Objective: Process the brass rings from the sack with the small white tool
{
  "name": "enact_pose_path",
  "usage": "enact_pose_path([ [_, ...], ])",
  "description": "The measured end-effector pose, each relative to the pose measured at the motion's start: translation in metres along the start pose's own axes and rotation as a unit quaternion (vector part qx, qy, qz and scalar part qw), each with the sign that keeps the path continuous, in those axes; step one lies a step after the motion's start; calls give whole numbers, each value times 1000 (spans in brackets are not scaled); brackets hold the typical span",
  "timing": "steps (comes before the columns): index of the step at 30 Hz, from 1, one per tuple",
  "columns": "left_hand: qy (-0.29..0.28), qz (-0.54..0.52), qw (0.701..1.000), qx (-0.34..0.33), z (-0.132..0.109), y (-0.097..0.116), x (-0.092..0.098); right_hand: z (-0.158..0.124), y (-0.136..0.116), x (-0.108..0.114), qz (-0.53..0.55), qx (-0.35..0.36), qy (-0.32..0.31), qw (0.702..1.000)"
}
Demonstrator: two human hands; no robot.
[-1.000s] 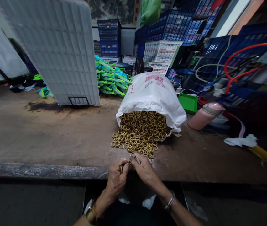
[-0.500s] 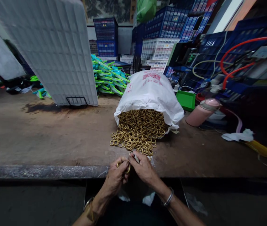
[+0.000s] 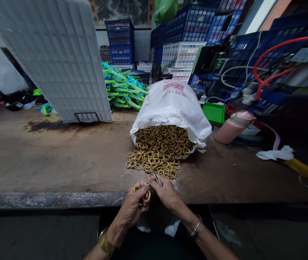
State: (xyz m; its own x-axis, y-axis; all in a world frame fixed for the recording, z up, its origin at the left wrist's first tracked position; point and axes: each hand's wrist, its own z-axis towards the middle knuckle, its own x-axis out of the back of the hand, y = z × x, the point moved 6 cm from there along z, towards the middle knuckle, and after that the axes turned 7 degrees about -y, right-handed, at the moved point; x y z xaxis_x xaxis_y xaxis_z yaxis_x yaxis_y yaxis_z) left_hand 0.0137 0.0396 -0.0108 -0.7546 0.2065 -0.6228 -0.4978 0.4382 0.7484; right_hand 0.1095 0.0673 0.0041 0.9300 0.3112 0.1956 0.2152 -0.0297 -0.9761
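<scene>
A white sack (image 3: 174,103) with red print lies on its side, and gold rings (image 3: 159,153) spill from its mouth onto the wooden table (image 3: 89,159). At the table's front edge my left hand (image 3: 135,202) is closed on several gold rings (image 3: 146,196). Close beside it, nearly touching, my right hand (image 3: 167,193) pinches a small grey tool (image 3: 158,180), with a ring (image 3: 151,176) at its fingertips. Whether that ring is gripped by the tool or the fingers is too small to tell.
Back left stands a tall white panel (image 3: 75,65) on a black wire foot. Green and blue pieces (image 3: 127,88) are piled behind it. Right of the sack are a green tray (image 3: 213,113), a pink bottle (image 3: 234,126) and a white cloth (image 3: 276,153). Crates are stacked behind.
The rings in my left hand show more fully, and the tool in my right hand is tilted slightly differently. The view has shifted a little.
</scene>
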Motion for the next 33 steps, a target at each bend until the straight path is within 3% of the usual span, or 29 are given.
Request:
enact_pose_path([
  [6,-37,-23,999,-10,0,-1,0,0,7,0,19,-7,-1,1000],
  [10,-35,-24,999,-28,0,2,2,-5,6,3,-114,9,25,993],
  [14,-9,2,999,-35,-1,5,4,-11,2,-5,-238,26,-15,971],
  [28,6,75,996,-46,-8,4,12,-14,0,-9,-415,-9,-52,908],
  [30,-8,90,995,-34,-15,4,7,-12,6,-2,-444,-39,-43,894],
  [33,-76,113,990,25,-28,-8,-6,-10,15,15,-469,-81,1,879],
])
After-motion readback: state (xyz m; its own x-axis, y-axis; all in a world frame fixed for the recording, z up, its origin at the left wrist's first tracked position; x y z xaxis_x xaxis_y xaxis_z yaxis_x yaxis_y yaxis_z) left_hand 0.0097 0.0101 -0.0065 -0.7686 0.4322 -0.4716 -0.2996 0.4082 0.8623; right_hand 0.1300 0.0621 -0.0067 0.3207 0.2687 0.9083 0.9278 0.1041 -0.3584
